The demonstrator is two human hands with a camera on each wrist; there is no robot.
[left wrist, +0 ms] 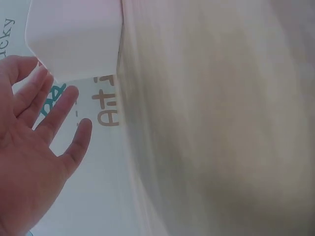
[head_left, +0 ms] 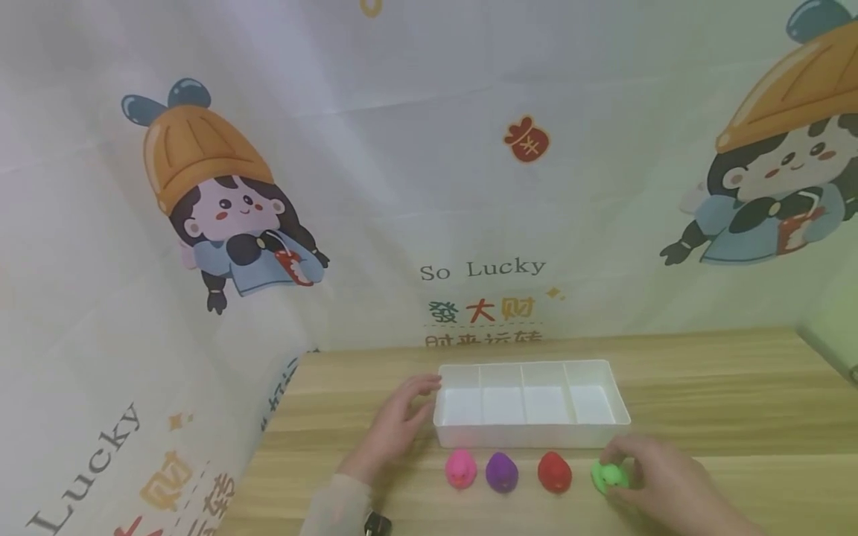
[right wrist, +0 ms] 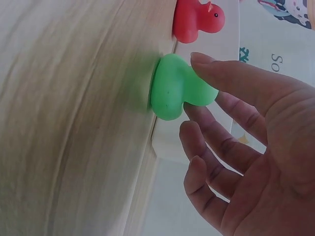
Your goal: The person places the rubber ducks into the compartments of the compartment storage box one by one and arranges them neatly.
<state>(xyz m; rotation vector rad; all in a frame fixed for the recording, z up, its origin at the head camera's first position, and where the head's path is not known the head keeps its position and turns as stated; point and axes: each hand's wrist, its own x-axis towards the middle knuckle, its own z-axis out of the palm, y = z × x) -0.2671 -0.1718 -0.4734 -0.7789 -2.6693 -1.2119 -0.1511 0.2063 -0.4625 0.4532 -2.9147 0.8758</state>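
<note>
My right hand [head_left: 660, 476] has its thumb and fingers about the head of a green rubber duck [head_left: 610, 475], which sits on the table. In the right wrist view the thumb lies across the near side of the duck's head, with fingers on the far side. My left hand [head_left: 400, 418] rests its fingertips at the left end of a white divided tray [head_left: 536, 436], fingers spread and loosely bent. A pink duck [head_left: 460, 469], a purple duck [head_left: 502, 472] and a red duck [head_left: 555, 472] stand in a row in front of the tray.
The wooden table [head_left: 724, 402] runs back to a printed cloth [head_left: 375, 223] behind it and at the left. Thin dividers split the tray into several compartments. A small black object [head_left: 378, 524] shows by the left sleeve [head_left: 337, 506].
</note>
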